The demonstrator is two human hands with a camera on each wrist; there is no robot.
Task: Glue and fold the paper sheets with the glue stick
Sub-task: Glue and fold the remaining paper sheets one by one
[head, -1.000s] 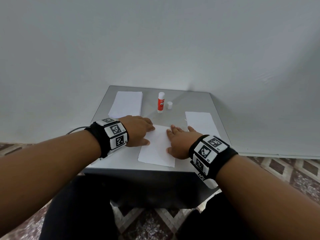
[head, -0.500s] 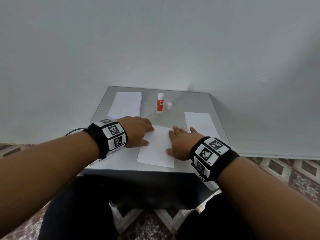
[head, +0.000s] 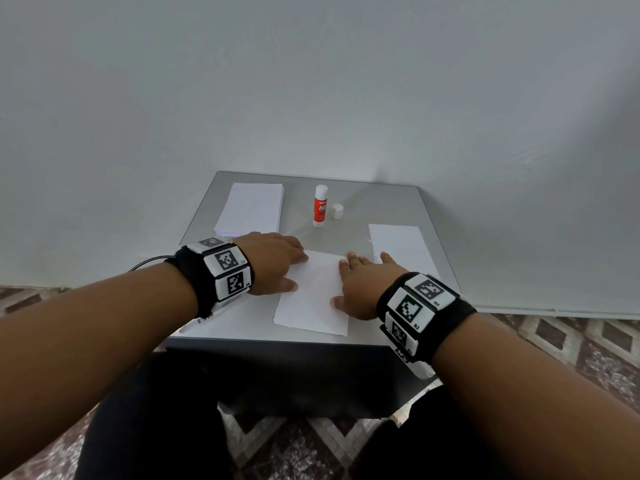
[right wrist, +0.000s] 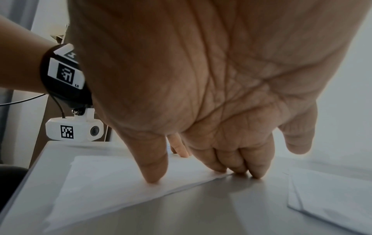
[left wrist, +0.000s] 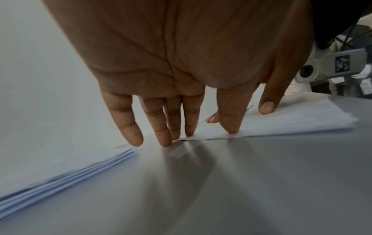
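Note:
A white folded paper sheet [head: 313,296] lies at the near middle of the grey table [head: 377,206]. My left hand [head: 273,263] presses its left side with straight fingers [left wrist: 165,136], thumb on the sheet [left wrist: 266,108]. My right hand [head: 360,285] presses the right side with flat fingers [right wrist: 237,165] at the far edge and the thumb [right wrist: 155,173] down on the paper [right wrist: 112,179]. The red and white glue stick [head: 320,206] stands upright at the back, uncapped, with its white cap [head: 338,211] beside it.
A stack of white sheets [head: 251,208] lies at the back left, its edges showing in the left wrist view [left wrist: 66,176]. Another white sheet [head: 398,242] lies at the right, seen too in the right wrist view [right wrist: 330,197]. A white wall stands behind the table.
Both hands have stayed pressing on the sheet, shifting only slightly; my right fingers have spread a little. Nothing else has moved.

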